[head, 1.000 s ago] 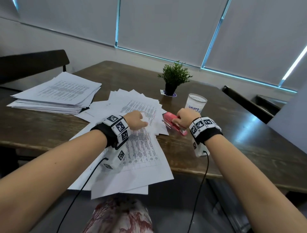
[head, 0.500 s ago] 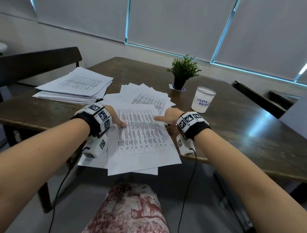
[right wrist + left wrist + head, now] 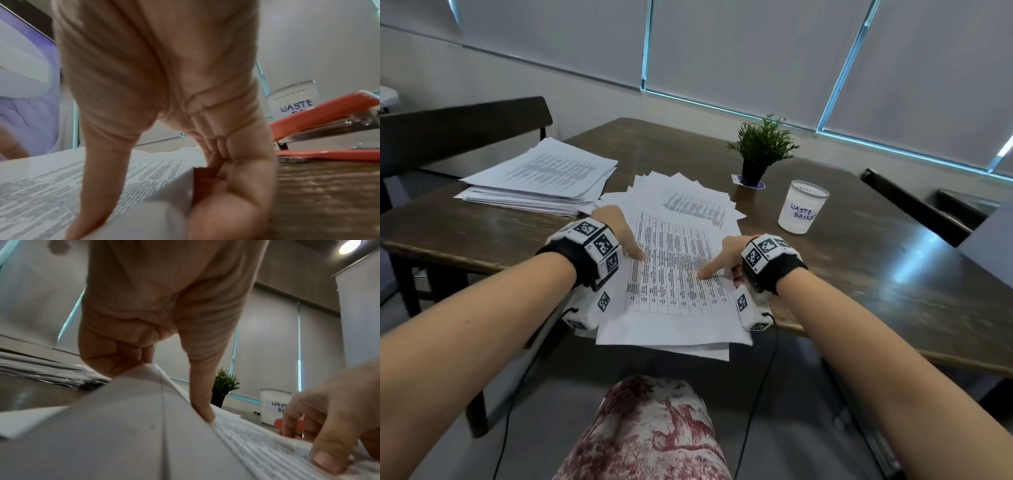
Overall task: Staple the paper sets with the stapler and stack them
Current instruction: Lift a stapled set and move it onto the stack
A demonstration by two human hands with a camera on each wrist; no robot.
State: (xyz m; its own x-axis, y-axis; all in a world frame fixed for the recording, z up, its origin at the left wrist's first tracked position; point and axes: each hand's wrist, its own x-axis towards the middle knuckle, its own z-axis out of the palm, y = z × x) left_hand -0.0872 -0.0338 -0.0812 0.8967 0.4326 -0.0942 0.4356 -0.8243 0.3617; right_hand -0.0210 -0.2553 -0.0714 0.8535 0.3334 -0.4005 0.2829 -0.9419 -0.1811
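Both grips are on one paper set [image 3: 674,274] at the near edge of the bench [image 3: 859,274]. The left hand [image 3: 619,233] pinches the set's left edge, thumb on the printed top sheet and fingers curled beneath, as the left wrist view shows. The right hand [image 3: 726,257] pinches the right edge the same way: thumb laid across the print, fingers tucked under the sheets. The set overhangs the bench edge toward the person's lap, and a few loose sheets jut out below it.

Just right of the right hand, the orange stapler [image 3: 324,123] rests on the bench, untouched; in the head view the wrist hides it. Farther out lies a fanned spread of loose sheets [image 3: 688,195], and at the far left the stack [image 3: 541,178] where finished sets seem to go. A cup marked "waste basket" [image 3: 803,207] and a small potted plant [image 3: 762,150] stand at the far right.

The step in hand looks like lifting the set to move it. To do it well, keep both pinches firm and level so the sheets do not slide apart, take only the top set and leave the stray sheets below, and square the edges before letting go. I cannot tell whether a staple is already in; the corner does not show.
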